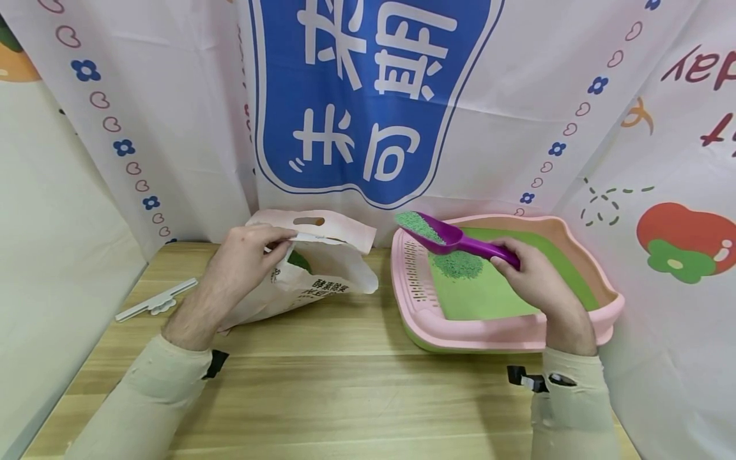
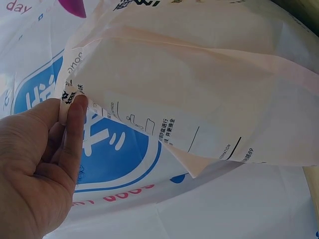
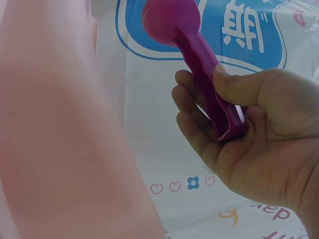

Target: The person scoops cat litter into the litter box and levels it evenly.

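My left hand pinches the edge of the 1 bag at its mouth, while my right fingers curl round the handle of the 1 purple scoop, its loaded bowl at the tray's back left corner; a tilt of my right wrist could, I judge, spill green granules onto the table. I count 1 tray, 1 granule pile inside it, and 1 white clip.

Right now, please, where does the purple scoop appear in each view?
Head: the scoop, right of centre, in the right hand.
Left wrist: part of the scoop, top edge, left of centre.
Right wrist: the scoop, top edge down to right of centre.
Shared landmark: the blue sign.
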The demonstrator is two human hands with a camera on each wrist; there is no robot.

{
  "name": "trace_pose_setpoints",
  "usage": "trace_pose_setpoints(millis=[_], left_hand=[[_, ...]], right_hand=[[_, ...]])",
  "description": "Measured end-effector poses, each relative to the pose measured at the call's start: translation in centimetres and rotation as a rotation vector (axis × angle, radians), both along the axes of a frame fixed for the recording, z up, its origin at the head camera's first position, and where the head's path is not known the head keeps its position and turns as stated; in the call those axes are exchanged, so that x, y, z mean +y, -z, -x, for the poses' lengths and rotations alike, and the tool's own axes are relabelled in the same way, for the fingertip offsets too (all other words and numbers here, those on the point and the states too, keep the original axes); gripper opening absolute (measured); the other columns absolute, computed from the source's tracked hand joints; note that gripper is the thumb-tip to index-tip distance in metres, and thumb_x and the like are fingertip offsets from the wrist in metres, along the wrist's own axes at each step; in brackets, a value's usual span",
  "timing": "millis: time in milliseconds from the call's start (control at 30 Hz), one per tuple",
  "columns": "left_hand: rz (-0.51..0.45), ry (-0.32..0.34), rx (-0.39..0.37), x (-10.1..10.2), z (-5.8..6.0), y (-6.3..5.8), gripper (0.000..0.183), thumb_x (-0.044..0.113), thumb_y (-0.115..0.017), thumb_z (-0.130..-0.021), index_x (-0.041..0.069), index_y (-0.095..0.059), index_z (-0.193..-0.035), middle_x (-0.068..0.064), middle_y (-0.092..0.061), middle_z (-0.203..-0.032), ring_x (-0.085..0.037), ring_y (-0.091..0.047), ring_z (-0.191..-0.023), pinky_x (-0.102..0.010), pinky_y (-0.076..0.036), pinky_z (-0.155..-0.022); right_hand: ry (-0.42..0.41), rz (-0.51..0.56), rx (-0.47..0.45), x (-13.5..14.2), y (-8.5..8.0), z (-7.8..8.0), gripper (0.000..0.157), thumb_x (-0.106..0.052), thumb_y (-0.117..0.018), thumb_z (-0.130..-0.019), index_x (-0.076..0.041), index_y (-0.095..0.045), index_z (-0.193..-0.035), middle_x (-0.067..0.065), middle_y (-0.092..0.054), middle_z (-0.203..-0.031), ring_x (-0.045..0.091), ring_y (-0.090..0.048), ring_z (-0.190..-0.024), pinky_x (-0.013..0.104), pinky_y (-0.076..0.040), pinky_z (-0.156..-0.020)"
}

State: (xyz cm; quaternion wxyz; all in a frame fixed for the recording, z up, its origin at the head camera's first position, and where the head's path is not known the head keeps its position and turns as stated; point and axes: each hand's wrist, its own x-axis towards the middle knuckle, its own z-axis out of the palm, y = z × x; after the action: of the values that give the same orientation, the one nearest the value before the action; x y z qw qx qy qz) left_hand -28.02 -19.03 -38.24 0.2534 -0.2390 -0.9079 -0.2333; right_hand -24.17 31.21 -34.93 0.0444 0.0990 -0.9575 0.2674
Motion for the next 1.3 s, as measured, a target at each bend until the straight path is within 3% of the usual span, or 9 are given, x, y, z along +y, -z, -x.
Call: trace_pose_setpoints(millis=[467,1300], left_hand=[[0.005,-0.008,-0.013,0.0,0.1,0.0,0.021,0.010,-0.076,-0.096,0.014,-0.082,-0.117,-0.010,-0.082,-0.112,-0.033,-0.078,-0.106,-0.051,-0.066,-0.088],[-0.003,-0.005,-0.021,-0.1,0.0,0.1,0.021,0.011,-0.075,-0.097,0.014,-0.081,-0.117,-0.009,-0.083,-0.111,-0.030,-0.078,-0.100,-0.050,-0.067,-0.083]], right_hand=[[0.064,0.004,0.019,2.6,0.9,0.4,0.032,-0.024,-0.056,-0.110,-0.009,-0.063,-0.137,0.014,-0.066,-0.094,0.014,-0.051,-0.068,0.029,-0.045,-0.058],[0.134,-0.090,-0.031,5.9,3.2,0.9,0.031,-0.020,-0.057,-0.109,-0.001,-0.062,-0.134,0.016,-0.068,-0.097,0.019,-0.055,-0.076,0.029,-0.043,-0.066]])
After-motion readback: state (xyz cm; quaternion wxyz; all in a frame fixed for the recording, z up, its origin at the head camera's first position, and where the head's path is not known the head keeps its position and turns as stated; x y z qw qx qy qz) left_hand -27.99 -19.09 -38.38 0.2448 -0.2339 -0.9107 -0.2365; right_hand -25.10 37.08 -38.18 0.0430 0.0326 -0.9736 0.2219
